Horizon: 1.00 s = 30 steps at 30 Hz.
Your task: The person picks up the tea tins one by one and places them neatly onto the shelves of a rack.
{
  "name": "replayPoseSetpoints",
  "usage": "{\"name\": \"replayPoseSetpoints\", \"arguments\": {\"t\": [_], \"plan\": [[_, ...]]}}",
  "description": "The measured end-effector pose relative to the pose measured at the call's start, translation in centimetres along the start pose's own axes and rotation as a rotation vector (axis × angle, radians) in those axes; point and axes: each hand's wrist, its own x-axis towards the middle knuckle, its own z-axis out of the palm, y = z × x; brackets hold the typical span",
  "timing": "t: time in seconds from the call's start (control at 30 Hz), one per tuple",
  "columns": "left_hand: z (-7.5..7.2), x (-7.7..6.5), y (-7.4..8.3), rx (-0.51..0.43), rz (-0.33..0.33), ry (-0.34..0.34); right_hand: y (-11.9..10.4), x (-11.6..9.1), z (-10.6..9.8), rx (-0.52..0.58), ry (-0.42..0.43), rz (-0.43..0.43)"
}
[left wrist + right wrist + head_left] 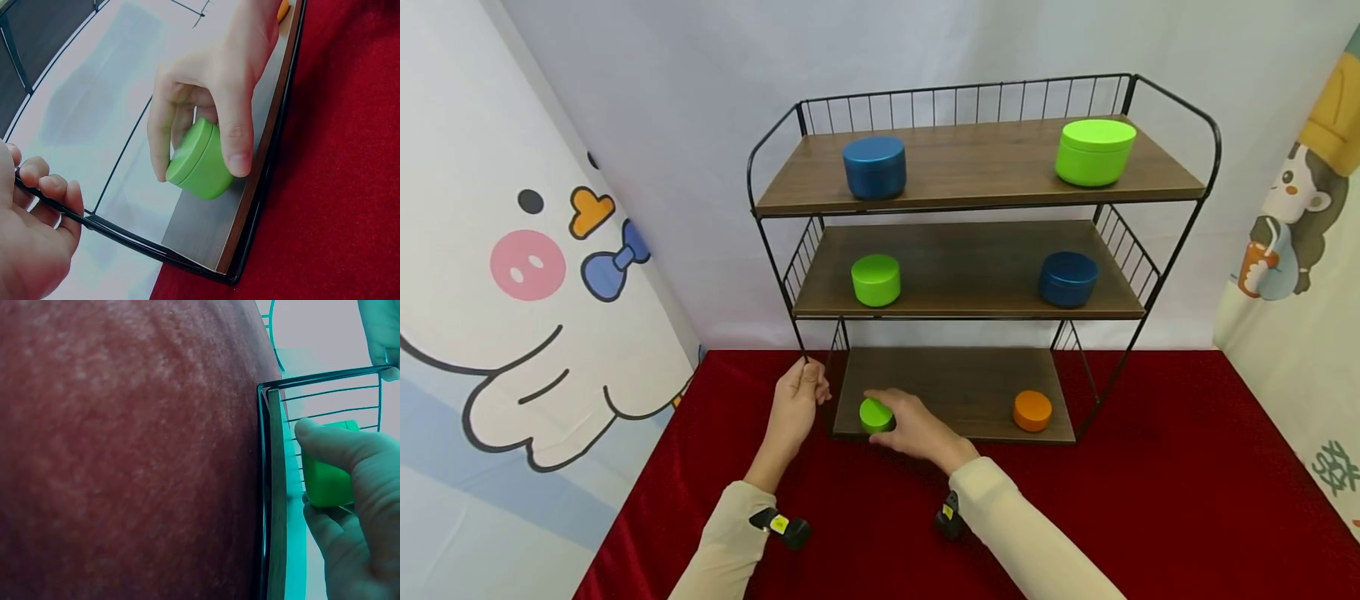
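A black wire rack [1172,275] with three brown wooden shelves stands in front of me. My left hand [797,392] grips its left side frame near the bottom tier, with the fingers curled round the thin black bar [119,239]. At the left end of the bottom shelf [955,383], my right hand [917,425] holds a small green round lidded tin [872,415] between thumb and fingers. In the left wrist view this tin [209,165] looks tilted, close to the shelf's front edge; I cannot tell whether it touches the board.
An orange tin [1032,411] sits at the bottom shelf's right. The middle shelf bears a green tin [876,282] and a blue tin [1068,279]; the top, a blue tin [875,168] and a larger green tin [1095,153]. Red cloth [1187,483] covers the table.
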Motion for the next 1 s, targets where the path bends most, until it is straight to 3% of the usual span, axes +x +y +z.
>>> {"name": "replayPoseSetpoints", "arguments": {"t": [1.0], "plan": [[-0.1,0.0,0.0,-0.018,-0.002,-0.004,0.8,1.6,0.7,-0.025,0.05,0.038]]}}
